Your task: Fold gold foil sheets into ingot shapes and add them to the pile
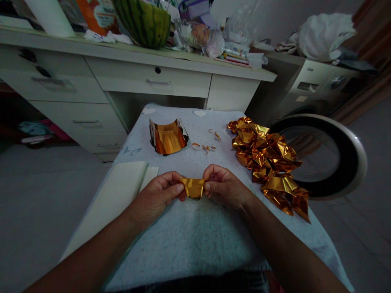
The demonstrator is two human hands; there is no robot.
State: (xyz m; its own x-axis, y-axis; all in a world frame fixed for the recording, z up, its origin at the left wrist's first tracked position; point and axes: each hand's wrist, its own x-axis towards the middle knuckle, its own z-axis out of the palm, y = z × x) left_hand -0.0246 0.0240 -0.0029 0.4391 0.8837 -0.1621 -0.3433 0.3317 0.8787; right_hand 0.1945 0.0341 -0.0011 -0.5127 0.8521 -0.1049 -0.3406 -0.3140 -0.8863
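Note:
A small piece of folded gold foil [194,188] is stretched between my two hands, above the cloth-covered table. My left hand [165,191] pinches its left end between thumb and fingers. At the right end, the thumb and fingers of my right hand [221,186] are closed on it. Beyond my hands lies a curved stack of gold foil sheets [169,137]. A heap of crumpled, folded gold foil pieces [264,152] lies along the table's right side. Between stack and heap are a few thin orange ties [208,148].
White paper sheets [117,195] lie at the table's left edge. Behind stands a white desk [183,61] with a watermelon [143,24] and plastic bags. On the right, a washing machine [305,87] has its round door [351,156] open beside the table.

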